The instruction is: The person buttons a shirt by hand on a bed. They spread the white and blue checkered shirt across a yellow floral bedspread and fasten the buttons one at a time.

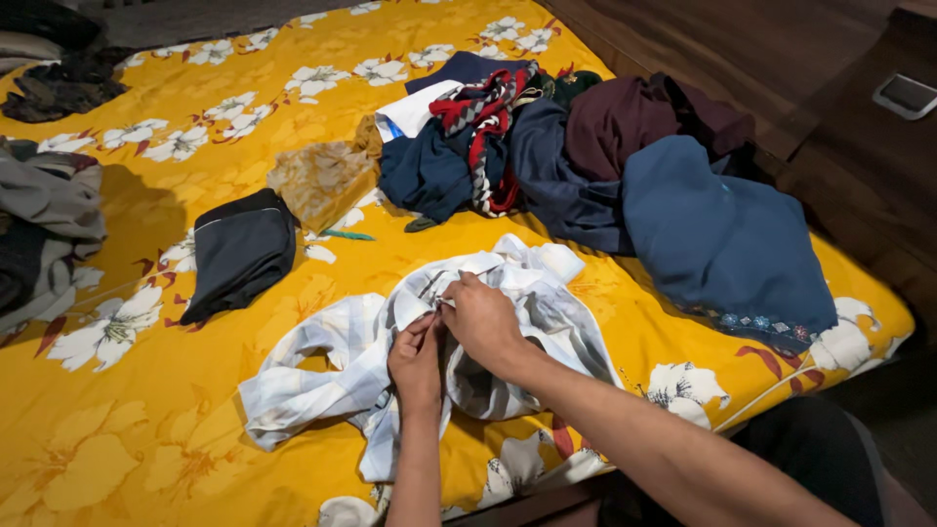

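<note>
Shirt (361, 361) white checked, long axis left-right across yellow bedsheet (146, 429); left hand (417, 363), right hand (480, 320) both pinching its fabric

A yellow bedsheet (146, 410) with white flowers covers the bed. At centre left lies a folded dark garment (239, 252), and just above it to the right a crumpled mustard cloth (327, 178). Upper right of centre holds a heap of dark blue clothes (547, 176) with a red patterned piece (483, 117), a maroon garment (634, 112) and a large blue garment (722, 234). Grey clothes (44, 210) sit at the left edge. Dark items, perhaps clothing (63, 83), lie upper left.
</note>
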